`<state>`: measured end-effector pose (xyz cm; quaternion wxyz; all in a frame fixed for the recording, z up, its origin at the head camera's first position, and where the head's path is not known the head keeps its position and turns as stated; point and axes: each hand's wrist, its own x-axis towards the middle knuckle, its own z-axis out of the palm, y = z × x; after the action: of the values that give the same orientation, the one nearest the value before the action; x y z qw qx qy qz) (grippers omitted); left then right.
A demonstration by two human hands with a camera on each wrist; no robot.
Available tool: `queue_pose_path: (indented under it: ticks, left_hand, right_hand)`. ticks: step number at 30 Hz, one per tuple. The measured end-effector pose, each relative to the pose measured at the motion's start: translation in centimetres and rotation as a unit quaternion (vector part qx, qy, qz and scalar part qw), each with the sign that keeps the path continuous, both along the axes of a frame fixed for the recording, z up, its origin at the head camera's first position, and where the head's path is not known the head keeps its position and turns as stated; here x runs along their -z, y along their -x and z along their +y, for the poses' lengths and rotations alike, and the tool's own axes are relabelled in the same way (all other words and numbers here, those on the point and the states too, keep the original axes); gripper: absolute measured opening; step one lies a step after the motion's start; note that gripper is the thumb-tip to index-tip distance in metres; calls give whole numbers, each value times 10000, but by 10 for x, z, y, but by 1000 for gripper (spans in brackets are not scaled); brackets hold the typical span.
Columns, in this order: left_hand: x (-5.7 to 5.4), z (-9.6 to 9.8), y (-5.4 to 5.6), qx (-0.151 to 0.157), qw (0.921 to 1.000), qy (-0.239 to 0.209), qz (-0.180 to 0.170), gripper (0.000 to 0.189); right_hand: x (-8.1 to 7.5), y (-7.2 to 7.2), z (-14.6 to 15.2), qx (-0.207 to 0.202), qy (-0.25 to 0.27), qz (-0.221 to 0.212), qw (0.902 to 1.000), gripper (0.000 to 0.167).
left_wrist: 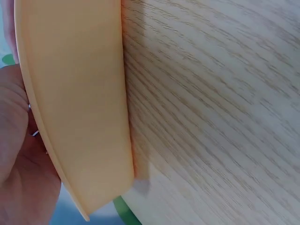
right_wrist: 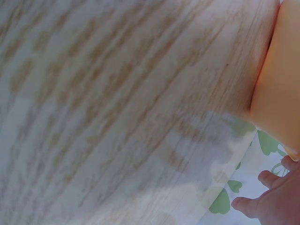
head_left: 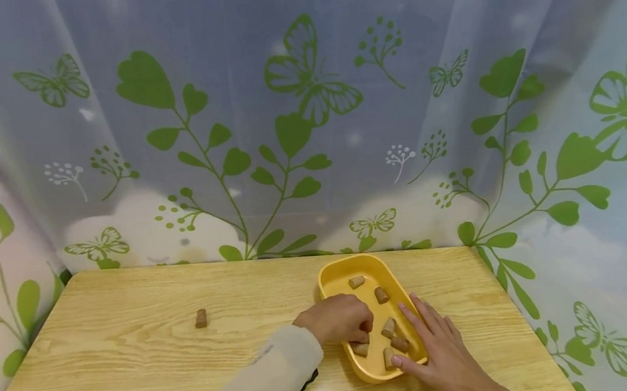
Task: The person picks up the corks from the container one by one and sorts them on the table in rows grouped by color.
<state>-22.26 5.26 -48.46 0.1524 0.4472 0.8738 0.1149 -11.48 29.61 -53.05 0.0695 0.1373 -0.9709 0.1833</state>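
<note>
Curtained-off corner, room type unclear: butterfly-print curtains (head_left: 246, 100) around wood-grain table (head_left: 119, 362)

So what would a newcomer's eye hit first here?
The yellow tray, right of centre on the table, with the left hand dipping in and the right hand spread at its right rim. Then the lone brown peg, well left of it. Behind the table, the green-patterned drape.

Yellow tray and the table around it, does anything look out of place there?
Yes, one brown piece lies alone on the table, left of the yellow tray. It stands out because the other similar pieces in view are inside the tray. Nothing looks visibly damaged.
</note>
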Motion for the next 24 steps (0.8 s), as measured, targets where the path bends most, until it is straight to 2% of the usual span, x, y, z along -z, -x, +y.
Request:
queue_pose_path:
  ticks: [6,11,14,24]
  left_hand:
    - [0,4,-2,-180,9997,156,14,2]
    - [1,2,3,-280,9983,-334,-394,7]
    - [0,1,4,-311,9952,-690,-617,3]
    - [-8,-7,5,-343,9865,-1437,-705,10]
  right_hand:
    - [2,1,1,-11,42,0,10000,91]
    - [3,2,2,-35,71,58,10000,91]
    - [3,2,2,-38,60,60,10000,91]
    - [2,0,1,-43,30,64,10000,91]
